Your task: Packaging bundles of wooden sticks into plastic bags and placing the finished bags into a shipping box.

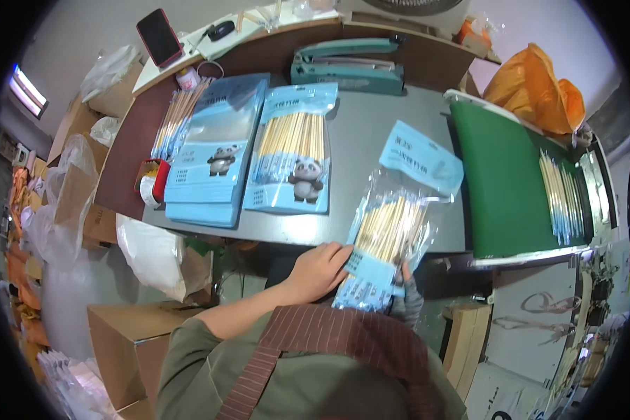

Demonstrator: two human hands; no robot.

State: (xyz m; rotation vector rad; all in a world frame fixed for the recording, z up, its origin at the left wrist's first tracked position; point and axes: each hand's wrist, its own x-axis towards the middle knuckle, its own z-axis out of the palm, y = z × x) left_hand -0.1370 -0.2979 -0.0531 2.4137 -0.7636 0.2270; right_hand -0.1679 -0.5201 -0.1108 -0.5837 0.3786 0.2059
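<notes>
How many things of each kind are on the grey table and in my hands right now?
Filled chopstick bags: 2, one in the hands, one lying flat
Stacks of empty blue bags: 1
Loose chopstick bundles: 1
Tape rolls: 1
Teal sealers: 1
Total: 6

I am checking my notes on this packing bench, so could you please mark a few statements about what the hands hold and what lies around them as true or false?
1. Both hands hold one clear bag of wooden chopsticks. True: the left hand grips its lower left side, and fingers of the right hand show behind its lower right.
2. The green conveyor belt is bare. False: a bundle of sticks lies on it.
3. A filled panda-print bag lies flat on the grey table. True.
4. The phone lies on the belt. False: it rests on the far shelf.
</notes>
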